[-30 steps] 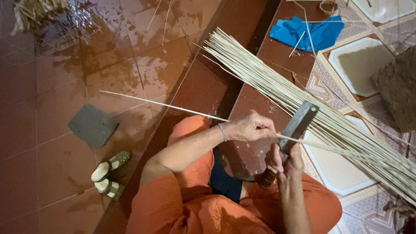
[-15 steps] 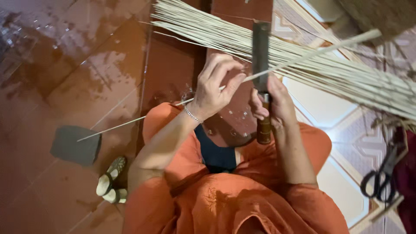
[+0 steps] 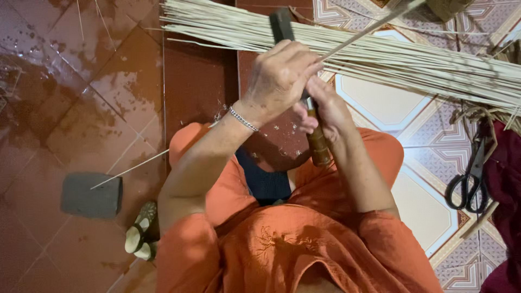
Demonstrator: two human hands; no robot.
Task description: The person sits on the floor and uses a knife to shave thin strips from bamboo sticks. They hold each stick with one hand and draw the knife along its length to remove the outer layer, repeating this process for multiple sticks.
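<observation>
The left hand pinches a thin strip against the knife; the right hand clenches the knife handle. To shave evenly, keep the blade steady and pull the strip smoothly above the lap.

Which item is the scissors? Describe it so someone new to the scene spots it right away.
Start at the patterned pale floor tiles on the right of the head view, below the long bundle of pale thin strips. Near the right edge, beside a dark red cloth, lie the scissors. They are the only black thing there, with two loop handles pointing down and blades pointing up toward the strips.
</observation>
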